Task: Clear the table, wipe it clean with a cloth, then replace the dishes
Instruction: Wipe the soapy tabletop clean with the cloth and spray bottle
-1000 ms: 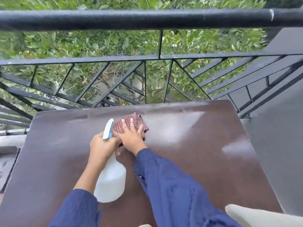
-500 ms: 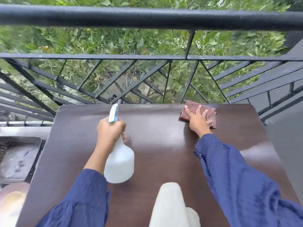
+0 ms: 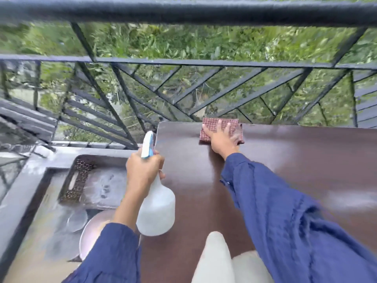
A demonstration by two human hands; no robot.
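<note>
A dark brown table fills the right half of the view. My right hand presses flat on a folded red checked cloth at the table's far edge, close to the far left corner. My left hand grips the neck of a white spray bottle with a blue-and-white nozzle, held upright over the table's left edge. No dishes stand on the table.
A black metal railing with greenery behind runs along the far side. Left of the table, lower down, lie a grey tray, a glass lid and a round plate. A pale shape shows at the bottom.
My right hand has slid the cloth along the far edge, from near the centre to the right, then back toward the left corner. The view has swung left. The bottle stays gripped.
</note>
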